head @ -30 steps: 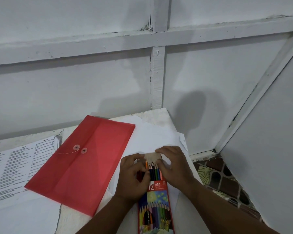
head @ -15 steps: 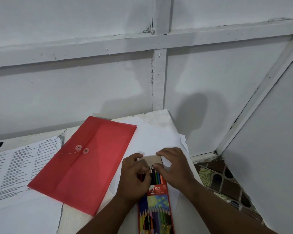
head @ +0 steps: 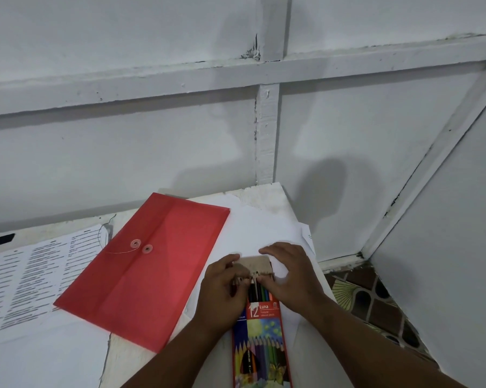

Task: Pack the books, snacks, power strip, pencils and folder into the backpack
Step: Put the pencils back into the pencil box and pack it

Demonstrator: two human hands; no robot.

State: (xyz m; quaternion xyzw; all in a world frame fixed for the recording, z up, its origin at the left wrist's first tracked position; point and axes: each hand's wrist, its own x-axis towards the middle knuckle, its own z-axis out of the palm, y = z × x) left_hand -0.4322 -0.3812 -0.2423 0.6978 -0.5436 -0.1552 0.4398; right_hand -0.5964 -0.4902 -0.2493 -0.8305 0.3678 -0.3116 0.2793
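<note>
At six o'clock on the white worktop [head: 267, 197] lies our slim red cardboard box of coloured pencils [head: 260, 329], light, crushable; left hand [head: 222, 292] and right hand [head: 289, 275] pinch its open flap end; we would grip mid-body

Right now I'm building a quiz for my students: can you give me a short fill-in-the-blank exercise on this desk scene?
1. The folder with the string closure is coloured ____.
2. Both hands, left hand and right hand, work at the open end of a box of ____, the pencil box.
3. The big number printed on the box is ____.
4. The folder lies to the ____ of the box.

Missing words: red; coloured pencils; 12; left
</note>
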